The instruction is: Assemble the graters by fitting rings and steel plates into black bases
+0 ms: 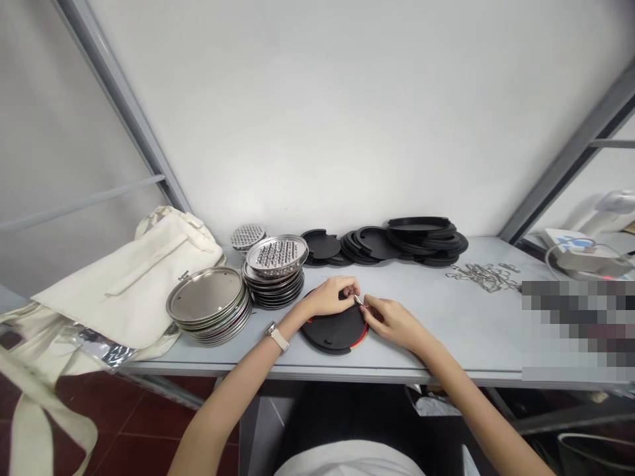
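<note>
A round black disc (332, 330) with a red and yellow strip along part of its rim lies on the table in front of me. Over its far right edge, my left hand (331, 297) pinches a small shiny metal clip (358, 301). My right hand (394, 322) is closed at the clip's other end, by the disc's right rim. The fingertips hide most of the clip, so its exact shape is unclear. Further right lies a loose pile of similar-looking metal clips (486, 276).
Left of the disc stand a stack of round metal plates (206, 297) and a stack topped by a perforated grater disc (276, 254), with a smaller grater stack (248, 235) behind. Black round trays (377, 243) line the wall. A cream bag (133, 277) lies far left, a white box (578, 248) right.
</note>
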`<action>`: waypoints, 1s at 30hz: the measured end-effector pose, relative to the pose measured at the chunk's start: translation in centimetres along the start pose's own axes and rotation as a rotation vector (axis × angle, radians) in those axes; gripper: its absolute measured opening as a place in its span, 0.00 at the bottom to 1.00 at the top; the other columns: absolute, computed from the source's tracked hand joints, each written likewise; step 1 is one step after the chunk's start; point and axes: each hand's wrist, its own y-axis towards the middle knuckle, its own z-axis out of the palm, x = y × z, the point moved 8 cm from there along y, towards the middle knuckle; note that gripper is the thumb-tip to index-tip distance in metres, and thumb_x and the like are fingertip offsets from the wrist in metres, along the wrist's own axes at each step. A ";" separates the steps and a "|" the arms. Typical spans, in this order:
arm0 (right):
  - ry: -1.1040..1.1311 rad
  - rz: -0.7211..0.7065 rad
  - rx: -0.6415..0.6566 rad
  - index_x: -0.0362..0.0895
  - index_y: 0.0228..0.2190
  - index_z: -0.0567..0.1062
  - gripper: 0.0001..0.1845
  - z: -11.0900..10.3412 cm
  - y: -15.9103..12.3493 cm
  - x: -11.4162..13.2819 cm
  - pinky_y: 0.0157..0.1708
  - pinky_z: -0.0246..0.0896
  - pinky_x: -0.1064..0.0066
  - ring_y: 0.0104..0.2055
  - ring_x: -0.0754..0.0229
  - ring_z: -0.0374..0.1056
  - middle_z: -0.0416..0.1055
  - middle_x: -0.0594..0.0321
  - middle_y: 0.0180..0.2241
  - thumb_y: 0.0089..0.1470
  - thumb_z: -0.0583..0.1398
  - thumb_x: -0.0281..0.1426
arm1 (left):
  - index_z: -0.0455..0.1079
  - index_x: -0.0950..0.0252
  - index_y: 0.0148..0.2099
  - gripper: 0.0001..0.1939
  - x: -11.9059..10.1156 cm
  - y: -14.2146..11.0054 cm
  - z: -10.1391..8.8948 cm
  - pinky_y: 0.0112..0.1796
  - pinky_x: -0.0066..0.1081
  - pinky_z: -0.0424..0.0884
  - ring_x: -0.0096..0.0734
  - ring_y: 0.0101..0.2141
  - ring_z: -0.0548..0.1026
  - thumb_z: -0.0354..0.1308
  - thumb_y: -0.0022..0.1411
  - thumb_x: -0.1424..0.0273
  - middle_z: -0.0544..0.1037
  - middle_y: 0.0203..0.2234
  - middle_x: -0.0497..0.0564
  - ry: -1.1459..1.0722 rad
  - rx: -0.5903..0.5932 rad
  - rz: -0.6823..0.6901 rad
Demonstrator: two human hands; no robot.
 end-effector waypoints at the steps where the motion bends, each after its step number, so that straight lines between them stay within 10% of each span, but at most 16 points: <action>1: 0.003 0.002 0.000 0.46 0.26 0.61 0.12 0.0 0.0 0.0 0.23 0.49 0.74 0.20 0.63 0.58 0.64 0.67 0.19 0.60 0.47 0.35 | 0.66 0.65 0.36 0.09 0.0 0.0 0.0 0.36 0.26 0.66 0.26 0.32 0.68 0.50 0.53 0.80 0.71 0.30 0.47 -0.004 0.003 0.002; 30: -0.047 0.004 0.006 0.45 0.26 0.64 0.15 0.6 0.0 -0.9 0.24 0.49 0.72 0.21 0.63 0.59 0.66 0.64 0.21 0.62 0.46 0.34 | 0.70 0.65 0.36 0.12 -0.1 0.0 -0.1 0.42 0.29 0.65 0.30 0.38 0.70 0.48 0.56 0.81 0.74 0.33 0.49 0.102 -0.014 0.052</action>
